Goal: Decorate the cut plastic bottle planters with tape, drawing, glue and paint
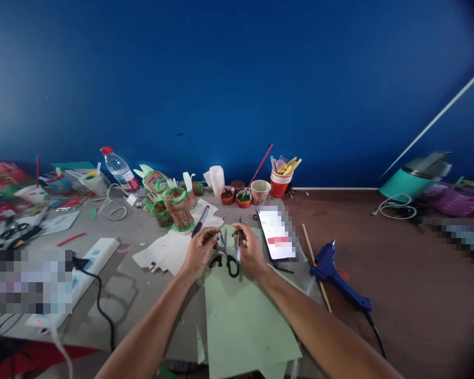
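Observation:
Both of my hands are above a sheet of pale green paper [240,326] on the table. My right hand [250,247] is closed around a slim grey-white pen [238,250], held nearly upright. My left hand [202,250] has its fingers pinched together at the paper's left edge; whatever they hold is too small to make out. Between the hands lies a pair of black-handled scissors [224,255], blades pointing away from me. A dark marker [200,221] rests on white paper scraps [164,250] just beyond my left hand.
Brown-and-green craft cups [177,208] stand behind my left hand, near a water bottle [120,171]. Paint cups [244,199] and a red cup of tools [280,184] line the wall. To the right are a phone [274,231] and a blue glue gun [335,276]; a power strip [102,252] lies left.

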`<state>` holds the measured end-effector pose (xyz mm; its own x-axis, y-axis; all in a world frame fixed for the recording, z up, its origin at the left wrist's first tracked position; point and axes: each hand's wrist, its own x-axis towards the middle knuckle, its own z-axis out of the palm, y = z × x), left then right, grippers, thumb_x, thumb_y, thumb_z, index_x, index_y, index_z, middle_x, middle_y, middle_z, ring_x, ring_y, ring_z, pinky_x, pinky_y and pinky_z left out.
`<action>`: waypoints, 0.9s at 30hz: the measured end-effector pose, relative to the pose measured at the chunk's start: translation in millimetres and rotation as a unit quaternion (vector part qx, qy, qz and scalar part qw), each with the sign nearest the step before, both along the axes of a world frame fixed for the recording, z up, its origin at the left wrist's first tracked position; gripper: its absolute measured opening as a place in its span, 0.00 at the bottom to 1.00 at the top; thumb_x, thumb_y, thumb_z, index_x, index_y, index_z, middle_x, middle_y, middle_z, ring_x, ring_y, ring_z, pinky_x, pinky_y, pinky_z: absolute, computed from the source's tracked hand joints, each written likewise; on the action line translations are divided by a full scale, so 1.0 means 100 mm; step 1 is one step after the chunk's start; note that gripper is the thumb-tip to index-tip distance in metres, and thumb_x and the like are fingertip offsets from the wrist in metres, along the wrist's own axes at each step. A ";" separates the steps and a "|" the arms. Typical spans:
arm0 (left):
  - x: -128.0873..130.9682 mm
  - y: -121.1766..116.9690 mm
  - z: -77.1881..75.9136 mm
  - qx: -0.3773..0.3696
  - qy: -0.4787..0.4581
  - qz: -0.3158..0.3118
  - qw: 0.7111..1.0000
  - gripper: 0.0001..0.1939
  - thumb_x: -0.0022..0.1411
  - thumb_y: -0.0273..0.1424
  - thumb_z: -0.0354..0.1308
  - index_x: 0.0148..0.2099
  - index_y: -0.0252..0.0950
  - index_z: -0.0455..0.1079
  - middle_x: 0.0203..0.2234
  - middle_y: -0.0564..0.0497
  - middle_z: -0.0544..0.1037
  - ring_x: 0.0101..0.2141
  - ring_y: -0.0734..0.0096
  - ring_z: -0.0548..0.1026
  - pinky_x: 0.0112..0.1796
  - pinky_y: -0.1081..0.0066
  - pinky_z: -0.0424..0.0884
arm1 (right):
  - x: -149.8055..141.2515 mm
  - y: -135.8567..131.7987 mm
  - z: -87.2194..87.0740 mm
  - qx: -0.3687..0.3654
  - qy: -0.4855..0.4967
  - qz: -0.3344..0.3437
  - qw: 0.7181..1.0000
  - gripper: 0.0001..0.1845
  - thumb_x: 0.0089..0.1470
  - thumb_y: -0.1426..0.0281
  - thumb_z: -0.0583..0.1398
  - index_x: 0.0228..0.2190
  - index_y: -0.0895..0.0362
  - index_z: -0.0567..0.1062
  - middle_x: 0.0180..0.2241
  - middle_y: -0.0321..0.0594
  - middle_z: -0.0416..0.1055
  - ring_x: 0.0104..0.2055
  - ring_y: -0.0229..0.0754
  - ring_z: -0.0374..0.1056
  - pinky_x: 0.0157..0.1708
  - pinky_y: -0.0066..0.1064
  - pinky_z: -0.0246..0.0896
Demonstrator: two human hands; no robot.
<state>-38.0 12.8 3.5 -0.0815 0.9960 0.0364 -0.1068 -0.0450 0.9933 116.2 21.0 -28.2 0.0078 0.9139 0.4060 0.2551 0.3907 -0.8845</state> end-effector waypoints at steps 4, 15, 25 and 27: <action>-0.03 0.00 0.03 -0.019 -0.023 0.008 1.000 0.16 0.42 0.35 0.69 0.34 0.34 0.74 0.23 0.54 0.73 0.22 0.76 0.68 0.26 0.73 0.64 | 0.02 0.02 -0.02 0.046 -0.091 0.003 0.995 0.21 0.51 0.78 0.52 0.46 0.58 0.73 0.42 0.48 0.75 0.45 0.47 0.70 0.46 0.38 0.64; -0.09 0.02 -0.01 -0.021 -0.011 0.025 0.999 0.15 0.43 0.33 0.68 0.36 0.34 0.76 0.24 0.54 0.75 0.24 0.77 0.69 0.27 0.75 0.64 | 0.04 -0.03 0.08 0.011 -0.316 -0.032 0.948 0.32 0.47 0.84 0.52 0.53 0.58 0.72 0.44 0.48 0.74 0.47 0.51 0.64 0.48 0.40 0.56; -0.12 0.02 -0.02 -0.009 0.000 0.026 1.000 0.16 0.43 0.33 0.67 0.37 0.35 0.75 0.25 0.53 0.75 0.24 0.76 0.69 0.28 0.74 0.66 | 0.09 0.02 0.08 0.014 -0.315 -0.006 0.949 0.30 0.47 0.84 0.53 0.50 0.55 0.76 0.39 0.45 0.74 0.46 0.48 0.65 0.47 0.36 0.54; -0.13 0.03 -0.03 -0.004 -0.005 0.024 1.000 0.16 0.44 0.33 0.67 0.38 0.35 0.75 0.26 0.53 0.75 0.25 0.77 0.69 0.29 0.74 0.66 | 0.10 0.03 0.07 0.012 -0.306 -0.008 0.952 0.31 0.45 0.84 0.53 0.49 0.55 0.77 0.39 0.45 0.74 0.45 0.48 0.65 0.47 0.36 0.55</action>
<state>-51.1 15.8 0.6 -0.1292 0.9913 0.0264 -0.1155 -0.0415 0.9924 125.8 24.3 -21.0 -0.2234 0.9062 0.3591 0.7253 0.4007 -0.5598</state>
